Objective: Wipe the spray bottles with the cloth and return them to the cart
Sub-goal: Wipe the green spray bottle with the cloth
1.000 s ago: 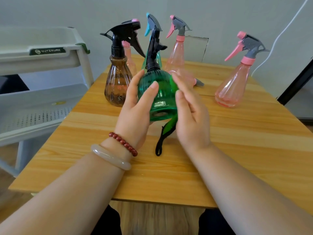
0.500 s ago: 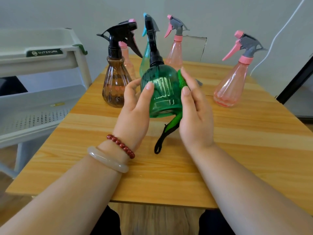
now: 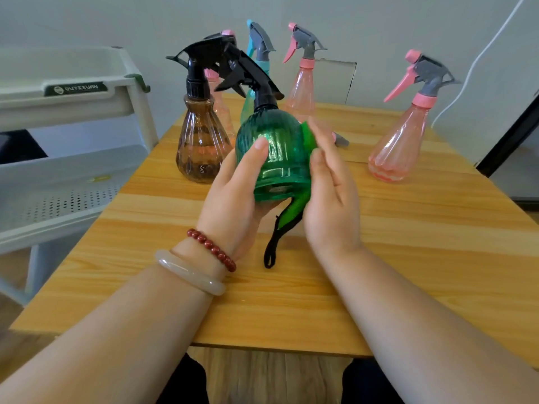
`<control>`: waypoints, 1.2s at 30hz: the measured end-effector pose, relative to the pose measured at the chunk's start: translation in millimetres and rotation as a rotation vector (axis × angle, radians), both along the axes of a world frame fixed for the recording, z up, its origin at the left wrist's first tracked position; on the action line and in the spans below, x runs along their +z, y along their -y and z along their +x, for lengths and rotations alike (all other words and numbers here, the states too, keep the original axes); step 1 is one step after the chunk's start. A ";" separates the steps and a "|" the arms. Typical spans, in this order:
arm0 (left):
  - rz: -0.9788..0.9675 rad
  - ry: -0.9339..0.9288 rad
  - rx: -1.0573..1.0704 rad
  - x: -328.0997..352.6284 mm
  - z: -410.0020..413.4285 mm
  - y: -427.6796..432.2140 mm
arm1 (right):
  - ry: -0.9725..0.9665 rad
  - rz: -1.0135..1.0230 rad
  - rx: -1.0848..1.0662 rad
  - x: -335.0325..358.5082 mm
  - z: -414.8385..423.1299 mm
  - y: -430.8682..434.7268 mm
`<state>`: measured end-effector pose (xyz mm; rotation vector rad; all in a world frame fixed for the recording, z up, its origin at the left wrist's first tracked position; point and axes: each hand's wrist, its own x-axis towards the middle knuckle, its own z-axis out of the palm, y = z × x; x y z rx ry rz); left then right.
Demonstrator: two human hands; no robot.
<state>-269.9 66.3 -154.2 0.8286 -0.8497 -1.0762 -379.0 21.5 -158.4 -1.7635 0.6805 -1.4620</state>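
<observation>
Turned since half a second ago, the green spray bottle (image 3: 277, 153) now leans its black trigger head to the left, where before it stood upright. Left fingers (image 3: 259, 147) and thumb curl round the bottle's left side and base, gripping it above the table (image 3: 408, 258). Right fingers (image 3: 320, 135), fairly straight and blurred, press a green cloth (image 3: 294, 211) flat against the bottle's right side, much where they were. The cloth's black-edged tail and loop hang below the bottle between the left hand (image 3: 233, 199) and the right hand (image 3: 329, 199).

The left wrist wears two bracelets: one of red beads (image 3: 211, 249) and one pale bangle (image 3: 189, 272).

Six spray bottles show in all. Besides the held green one, five stand on the table behind it: one brown bottle (image 3: 201, 150) with a black trigger, one teal bottle (image 3: 259, 45), and three pink ones: one behind the brown (image 3: 221, 109), one at centre back (image 3: 302, 88), one well apart at right (image 3: 399, 144). These have not moved. One white cart (image 3: 73, 170) stands just beside the table's left edge.
</observation>
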 end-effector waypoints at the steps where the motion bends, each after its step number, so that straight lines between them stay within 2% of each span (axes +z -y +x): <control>1: 0.002 0.005 0.007 -0.3 -0.4 0.4 | -0.054 -0.092 -0.023 -1.1 -0.4 -2.8; 3: 0.007 0.042 0.021 -1.7 1.5 0.1 | -0.179 -0.342 -0.033 -5.3 -1.6 -6.6; 4: 0.009 0.066 0.028 -1.8 2.3 -1.1 | -0.195 -0.361 -0.017 -3.8 -2.3 -5.4; 6: 0.001 0.101 0.052 -0.9 2.3 -3.2 | -0.138 -0.279 -0.025 -2.4 -2.4 -2.2; 9: -0.035 0.104 0.084 -0.6 -1.7 -2.7 | 0.033 0.049 0.039 -2.3 -2.9 3.9; 10: -0.047 0.092 0.096 -0.3 -2.7 -2.4 | 0.047 0.091 0.059 -3.0 -2.3 3.1; 11: -0.054 0.074 0.104 -0.1 -3.3 -2.4 | 0.025 0.046 0.048 -3.6 -2.4 1.6; 15: -0.067 0.031 0.102 0.1 -1.4 -4.3 | -0.178 -0.353 -0.017 -5.2 -4.8 -0.7; 17: -0.063 0.039 0.120 1.1 -0.9 -5.2 | -0.168 -0.267 0.008 -3.8 -3.3 1.5; 20: -0.063 0.046 0.144 2.5 -1.7 -4.4 | -0.056 0.044 0.133 -2.9 -1.3 2.8; 22: -0.056 0.050 0.149 2.2 -0.9 -3.1 | -0.034 0.102 0.166 -3.3 -1.1 3.1; 24: -0.061 0.166 0.201 1.4 0.1 -3.4 | -0.080 0.055 0.152 -4.1 -1.8 2.7; 26: -0.064 0.405 0.309 -1.0 1.6 -1.7 | -0.153 -0.038 0.070 -3.2 -4.1 0.8; 28: -0.069 0.501 0.332 -5.1 4.0 1.1 | -0.181 -0.187 0.006 -2.6 -7.5 0.4; 30: -0.058 0.463 0.268 -8.3 6.4 3.0 | -0.218 -0.344 -0.032 -0.8 -9.1 0.8; 33: -0.085 0.290 0.132 -6.3 7.9 -0.4 | -0.249 -0.472 -0.018 -2.5 -8.9 0.2; 35: -0.116 0.130 0.066 -1.6 5.5 -2.9 | -0.182 -0.401 -0.014 -3.3 -7.1 0.7; 36: -0.127 0.049 0.046 0.0 5.3 -3.4 | -0.117 -0.284 0.014 -3.1 -5.5 1.3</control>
